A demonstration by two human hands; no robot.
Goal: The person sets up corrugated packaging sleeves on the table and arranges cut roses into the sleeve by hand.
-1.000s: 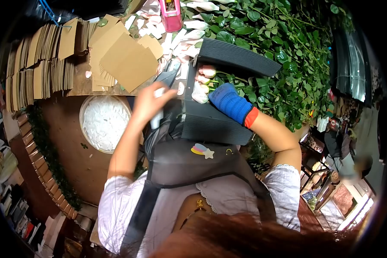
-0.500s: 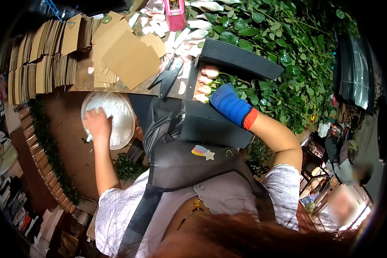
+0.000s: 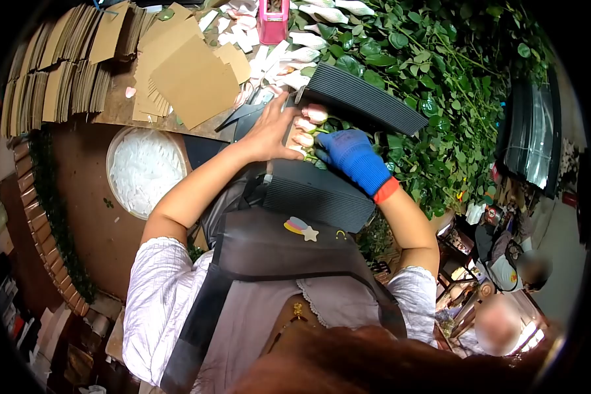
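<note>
My bare left hand (image 3: 270,131) spans the left side of a small group of pale pink roses (image 3: 303,139), its fingers spread and its thumb below the lowest bloom. Behind the blooms a piece of brown cardboard partly shows. My right hand (image 3: 352,152), in a blue knit glove with a red cuff, is closed at the rose stems just right of the heads; its fingertips are partly hidden. The roses lie in a gap between two black ribbed pieces, an upper one (image 3: 368,98) and a lower one (image 3: 318,202). Dark scissors (image 3: 233,118) are partly covered by my left hand.
Brown cardboard sheets (image 3: 197,82) and stacked cardboard pieces (image 3: 79,88) occupy the table's left. A round tub of white scraps (image 3: 144,172) stands below. Leafy stems (image 3: 433,79) and net-wrapped blooms (image 3: 308,41) spread behind, beside a pink container (image 3: 273,23). Other people sit at right.
My left hand has left the tub of white scraps and come up to the rose heads. My gloved right hand stays beside the stems, slightly turned.
</note>
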